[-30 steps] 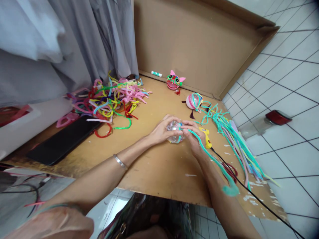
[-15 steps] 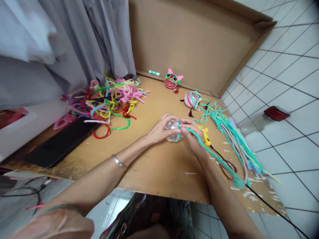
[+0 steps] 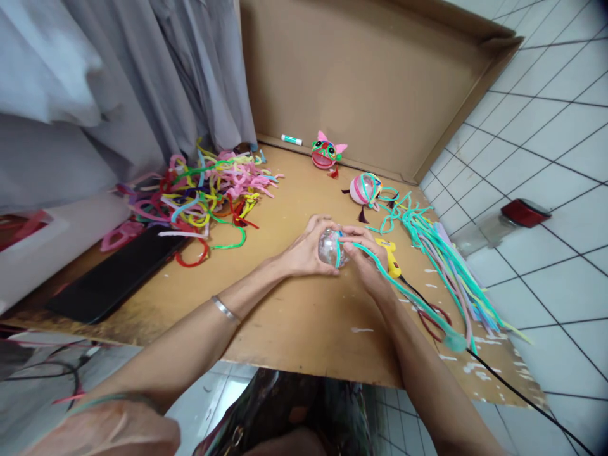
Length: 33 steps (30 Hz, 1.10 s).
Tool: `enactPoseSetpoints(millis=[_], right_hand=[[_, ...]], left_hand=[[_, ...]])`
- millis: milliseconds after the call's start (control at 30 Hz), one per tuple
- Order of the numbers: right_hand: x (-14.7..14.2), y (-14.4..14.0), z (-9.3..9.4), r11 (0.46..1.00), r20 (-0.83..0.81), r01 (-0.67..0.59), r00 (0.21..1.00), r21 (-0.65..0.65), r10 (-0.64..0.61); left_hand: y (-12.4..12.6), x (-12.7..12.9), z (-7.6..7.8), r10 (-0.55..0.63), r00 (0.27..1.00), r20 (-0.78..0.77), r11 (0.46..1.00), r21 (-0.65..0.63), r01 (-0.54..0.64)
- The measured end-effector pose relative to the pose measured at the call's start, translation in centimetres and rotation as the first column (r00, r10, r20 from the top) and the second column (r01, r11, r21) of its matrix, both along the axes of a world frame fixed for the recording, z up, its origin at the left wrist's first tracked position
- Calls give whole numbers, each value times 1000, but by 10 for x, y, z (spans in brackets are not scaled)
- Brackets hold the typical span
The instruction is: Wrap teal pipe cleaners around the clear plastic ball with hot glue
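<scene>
My left hand point(image 3: 308, 247) is wrapped round the left side of a clear plastic ball point(image 3: 329, 247), low over the table. A turquoise pipe cleaner point(image 3: 369, 249) runs down the front of the ball and trails off past my right wrist. On the ball's right side, my right hand point(image 3: 365, 253) pinches that pipe cleaner against the surface; its fingers hide part of the ball. Just right of it lies a yellow glue gun point(image 3: 390, 258). Behind stand a second ball with turquoise and pink strips point(image 3: 365, 189) and a decorated ball with pink ears point(image 3: 325, 153).
A tangle of coloured pipe cleaners point(image 3: 213, 190) and a black phone-like slab point(image 3: 114, 275) lie at left. At right are a bundle of straight pipe cleaners point(image 3: 451, 272), red-handled scissors point(image 3: 434, 322) and a black cord point(image 3: 513, 386). A glue stick point(image 3: 291, 140) rests by the cardboard wall point(image 3: 361, 82).
My left thumb has moved down from the front of the ball to its lower edge, showing more of the clear surface. My right hand stays on the pipe cleaner.
</scene>
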State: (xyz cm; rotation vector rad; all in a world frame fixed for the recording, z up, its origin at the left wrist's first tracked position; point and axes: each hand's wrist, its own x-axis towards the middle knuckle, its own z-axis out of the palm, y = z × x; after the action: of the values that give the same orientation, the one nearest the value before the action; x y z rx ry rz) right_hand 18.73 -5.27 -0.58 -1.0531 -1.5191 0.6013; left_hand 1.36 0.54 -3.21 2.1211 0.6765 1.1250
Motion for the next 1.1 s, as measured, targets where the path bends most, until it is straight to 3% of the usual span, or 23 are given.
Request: enactPoseSetpoints(millis=[167,400,867,1100], right_hand=[[0,0,0,1000,-9,-17,1000,-6,17],[1,0,-1,1000,-11,-16,1000,7,16],[1,-1,0,1000,11,-10,1000,24,9],[3,-1,-1,999,16,-28,1000,46,27]], left_hand=[[-2,2,0,10,1000,24,999,32,-11],[-9,4,1,51,996,77,995,-94,-44],[-8,3,4,41,997,69,997,-63,-36],[-9,2,8,45,994,98,989,-148,-30]])
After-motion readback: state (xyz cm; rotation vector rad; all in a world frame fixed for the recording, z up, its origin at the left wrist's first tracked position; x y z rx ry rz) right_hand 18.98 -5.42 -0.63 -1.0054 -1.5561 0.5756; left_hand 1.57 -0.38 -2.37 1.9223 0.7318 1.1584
